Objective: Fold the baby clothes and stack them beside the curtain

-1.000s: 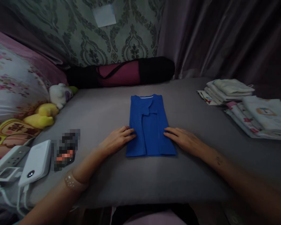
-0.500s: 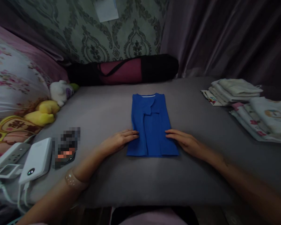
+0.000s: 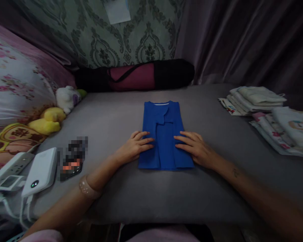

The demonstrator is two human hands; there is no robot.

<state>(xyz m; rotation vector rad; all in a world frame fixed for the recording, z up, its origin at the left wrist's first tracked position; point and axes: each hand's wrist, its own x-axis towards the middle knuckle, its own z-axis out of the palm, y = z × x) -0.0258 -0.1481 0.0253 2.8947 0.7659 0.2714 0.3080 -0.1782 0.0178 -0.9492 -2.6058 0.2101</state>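
Observation:
A blue shirt [image 3: 165,148] lies flat on the grey bed sheet [image 3: 111,117], its sides and sleeves folded inward and its neckline at the far end. My left hand [image 3: 135,146] rests on the shirt's left edge, fingers spread and pointing inward. Across from it, my right hand [image 3: 195,148] lies on the right edge with its fingers stretched toward the middle. Both hands touch the cloth near its lower half, and neither grips it.
Folded clothes stand in two piles, one behind [image 3: 255,97] and one nearer [image 3: 280,131], at the right. Leftward lie a white power bank [image 3: 41,169], a power strip [image 3: 11,168], a pixelated phone [image 3: 74,159] and plush toys [image 3: 46,121]. A black and maroon bag [image 3: 133,77] lines the wall.
Both hands have moved inward and slightly farther onto the shirt, with their fingers more spread. The shirt keeps its folded shape. The view has shifted slightly.

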